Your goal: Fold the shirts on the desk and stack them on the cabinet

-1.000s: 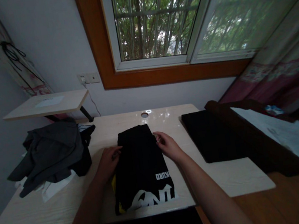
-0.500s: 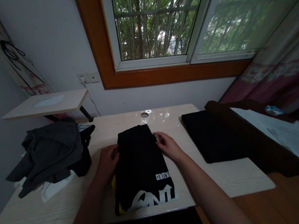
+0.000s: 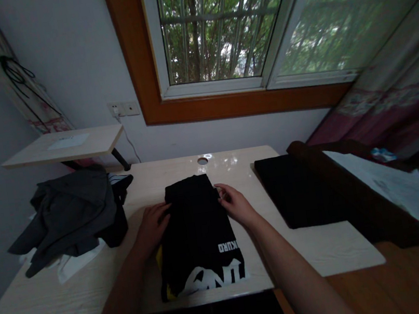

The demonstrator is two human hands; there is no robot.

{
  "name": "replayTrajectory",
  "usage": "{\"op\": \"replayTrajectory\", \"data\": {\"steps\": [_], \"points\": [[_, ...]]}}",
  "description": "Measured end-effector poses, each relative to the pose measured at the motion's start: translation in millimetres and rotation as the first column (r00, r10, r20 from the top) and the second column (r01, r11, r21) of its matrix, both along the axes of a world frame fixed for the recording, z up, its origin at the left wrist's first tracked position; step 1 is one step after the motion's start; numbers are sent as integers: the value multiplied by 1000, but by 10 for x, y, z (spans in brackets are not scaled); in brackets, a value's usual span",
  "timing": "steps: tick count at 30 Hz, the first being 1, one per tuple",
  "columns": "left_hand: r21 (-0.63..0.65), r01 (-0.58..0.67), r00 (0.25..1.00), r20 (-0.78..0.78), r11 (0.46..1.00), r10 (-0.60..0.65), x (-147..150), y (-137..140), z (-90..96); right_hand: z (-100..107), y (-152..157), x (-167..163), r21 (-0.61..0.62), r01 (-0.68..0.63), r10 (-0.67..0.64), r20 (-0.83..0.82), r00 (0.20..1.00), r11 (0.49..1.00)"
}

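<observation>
A black T-shirt (image 3: 195, 222), folded into a long narrow shape, lies on the pale wooden table in front of me. White lettering crosses its near end, and some yellow shows along its left edge. My left hand (image 3: 153, 231) grips the far part of its left side, with bent fingertips resting over the edge. Across from it, my right hand (image 3: 235, 204) pinches the right edge near the far end; the fabric between those fingers is mostly hidden.
A loose heap of dark grey, black and white clothes (image 3: 76, 213) sits at the left, beside a small raised shelf (image 3: 62, 147). Folded black cloth (image 3: 297, 191) lies at the right, next to dark brown furniture (image 3: 382, 204). The table (image 3: 326, 250) has a round hole at the back.
My left hand has shifted slightly right, its fingertips now farther over the T-shirt's edge. The right hand and the T-shirt look unchanged.
</observation>
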State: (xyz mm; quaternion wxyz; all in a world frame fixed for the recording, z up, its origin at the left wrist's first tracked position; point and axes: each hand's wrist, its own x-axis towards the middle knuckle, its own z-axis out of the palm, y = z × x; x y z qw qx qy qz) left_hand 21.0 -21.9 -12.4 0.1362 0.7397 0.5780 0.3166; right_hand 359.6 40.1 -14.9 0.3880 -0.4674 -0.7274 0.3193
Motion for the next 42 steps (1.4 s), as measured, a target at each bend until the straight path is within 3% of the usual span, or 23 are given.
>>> {"op": "replayTrajectory", "data": {"steps": [11,16,22,33,42], "points": [[-69,14,996,86,998,-8,33,-68,96,54,-33,10,51,8,-10,23,1000,999],[-88,50,999,24,995,-48,33,-60,94,78,-30,11,124,-45,39,54,998,991],[-93,19,999,51,995,-14,30,-16,42,118,-52,-1,60,-56,54,32,998,997],[-104,-38,954,292,994,67,11,-91,192,199,-67,-107,16,35,-28,-321,947,999],[-181,22,970,241,983,23,27,-13,152,137,-74,-142,-26,-64,62,-45,997,998]]}}
